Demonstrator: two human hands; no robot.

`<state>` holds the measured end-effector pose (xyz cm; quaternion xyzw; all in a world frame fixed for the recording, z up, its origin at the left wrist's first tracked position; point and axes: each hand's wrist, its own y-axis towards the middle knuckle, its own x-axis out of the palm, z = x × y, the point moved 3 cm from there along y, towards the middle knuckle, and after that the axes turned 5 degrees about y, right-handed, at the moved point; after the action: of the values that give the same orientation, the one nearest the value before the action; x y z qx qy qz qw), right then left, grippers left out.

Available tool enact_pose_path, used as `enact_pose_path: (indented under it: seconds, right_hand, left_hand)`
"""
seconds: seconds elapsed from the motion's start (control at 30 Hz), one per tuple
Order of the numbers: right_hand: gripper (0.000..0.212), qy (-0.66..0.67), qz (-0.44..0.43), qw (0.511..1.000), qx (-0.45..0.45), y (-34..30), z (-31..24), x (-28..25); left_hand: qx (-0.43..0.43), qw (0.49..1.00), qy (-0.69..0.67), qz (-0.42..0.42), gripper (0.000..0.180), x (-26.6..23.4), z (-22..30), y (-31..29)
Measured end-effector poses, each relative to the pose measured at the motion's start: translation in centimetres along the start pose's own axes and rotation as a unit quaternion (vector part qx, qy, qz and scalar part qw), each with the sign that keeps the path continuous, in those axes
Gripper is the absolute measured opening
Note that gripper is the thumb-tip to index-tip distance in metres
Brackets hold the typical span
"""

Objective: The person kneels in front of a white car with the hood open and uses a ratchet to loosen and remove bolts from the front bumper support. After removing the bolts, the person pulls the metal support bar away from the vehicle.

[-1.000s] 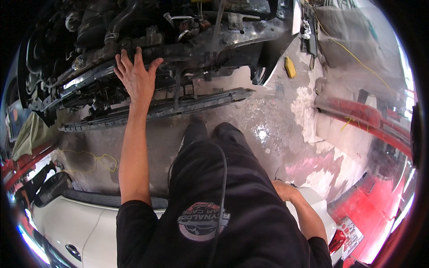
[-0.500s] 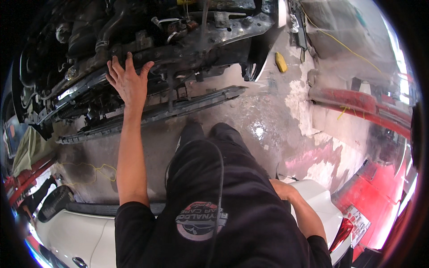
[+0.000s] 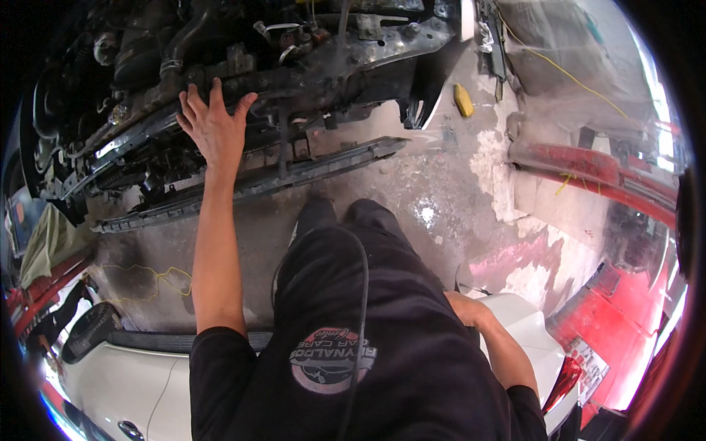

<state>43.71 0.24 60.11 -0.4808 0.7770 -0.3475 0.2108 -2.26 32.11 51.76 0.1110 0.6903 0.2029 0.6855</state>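
Note:
My left hand point(image 3: 215, 131) is stretched forward over the front of a car whose engine bay lies exposed. Its fingers are spread and rest on or just over the black front crossmember point(image 3: 272, 82); nothing is held. Beneath it a long black lower bar point(image 3: 323, 170) runs across the car's front, close to the floor. Hoses point(image 3: 179, 44) and metal brackets show beyond the fingertips. My right hand point(image 3: 462, 307) hangs back at my right hip, mostly hidden behind my dark clothing, so its fingers do not show.
Behind me stands a white car point(image 3: 140, 389). A yellow block-shaped object point(image 3: 462, 101) lies on the worn, patchy floor point(image 3: 412, 242). Red lift arms point(image 3: 581, 167) reach in at the right, near plastic sheeting point(image 3: 566, 73). A thin yellow cord point(image 3: 158, 279) trails on the left floor.
The view has shifted very slightly. My left hand stays spread at the crossmember, and my right hand stays by my hip.

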Motion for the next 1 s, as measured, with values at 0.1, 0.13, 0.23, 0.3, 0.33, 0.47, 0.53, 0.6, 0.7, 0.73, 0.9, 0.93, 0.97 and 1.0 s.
enact_pose_path:
  seconds: [0.1, 0.13, 0.23, 0.3, 0.33, 0.47, 0.53, 0.6, 0.7, 0.73, 0.9, 0.93, 0.97, 1.0]
  right_hand:
    - [0.063, -0.003, 0.002, 1.0, -0.007, 0.0, -1.1, -0.3]
    - [0.064, -0.009, 0.0, 1.0, -0.016, 0.0, -0.8, -0.1]
    - [0.065, -0.026, -0.006, 0.999, -0.03, 0.1, 0.2, 0.2]
    - [0.065, -0.033, -0.008, 0.999, -0.025, 0.2, 0.0, 0.1]
    - [0.064, -0.032, -0.006, 0.999, -0.024, 0.1, -0.1, 0.0]
    - [0.057, -0.015, 0.009, 0.999, -0.029, 0.1, -0.1, -0.2]
    - [0.057, -0.011, 0.008, 1.0, -0.026, 0.2, 0.5, 0.0]
    - [0.058, -0.017, -0.003, 1.0, -0.012, 0.1, 1.7, 0.3]
    - [0.058, -0.01, -0.006, 1.0, -0.002, 0.0, 1.7, 0.3]
    - [0.058, -0.006, -0.006, 1.0, 0.011, 0.2, 1.4, 0.3]
    - [0.059, -0.001, -0.014, 0.999, 0.052, 0.0, -0.8, -0.3]
    - [0.06, 0.004, -0.019, 0.998, 0.06, 0.0, -1.1, -0.5]
    - [0.061, 0.008, -0.024, 0.997, 0.068, 0.0, -1.5, -0.7]
    - [0.063, 0.012, -0.029, 0.997, 0.075, 0.0, -1.5, -0.7]
  left_hand:
    - [0.0, 1.0, 0.001, 0.001, 0.079, -0.1, 0.1, 0.0]
    - [-0.001, 1.0, 0.003, 0.005, 0.079, -0.1, 0.1, 0.0]
    - [0.0, 1.0, 0.009, 0.011, 0.08, 0.1, 0.1, -0.1]
    - [0.002, 1.0, 0.01, 0.011, 0.08, 0.2, 0.1, -0.1]
    - [0.005, 1.0, 0.005, 0.016, 0.08, 0.2, 0.1, 0.0]
    - [0.014, 1.0, 0.008, 0.026, 0.079, 0.2, 0.0, 0.0]
    - [0.014, 1.0, 0.011, 0.025, 0.079, 0.1, 0.0, 0.0]
    - [0.013, 1.0, 0.003, 0.026, 0.079, 0.1, 0.0, 0.0]
    - [0.012, 0.999, 0.005, 0.032, 0.079, 0.1, -0.1, 0.0]
    - [0.01, 1.0, 0.008, 0.023, 0.079, 0.1, -0.2, 0.0]
    - [0.009, 1.0, 0.006, 0.021, 0.078, -0.2, 0.2, 0.1]
    - [0.008, 1.0, 0.002, 0.021, 0.078, -0.2, 0.2, 0.1]
    - [0.007, 1.0, -0.002, 0.021, 0.078, -0.2, 0.2, 0.0]
    - [0.006, 1.0, -0.006, 0.022, 0.078, -0.3, 0.2, 0.0]
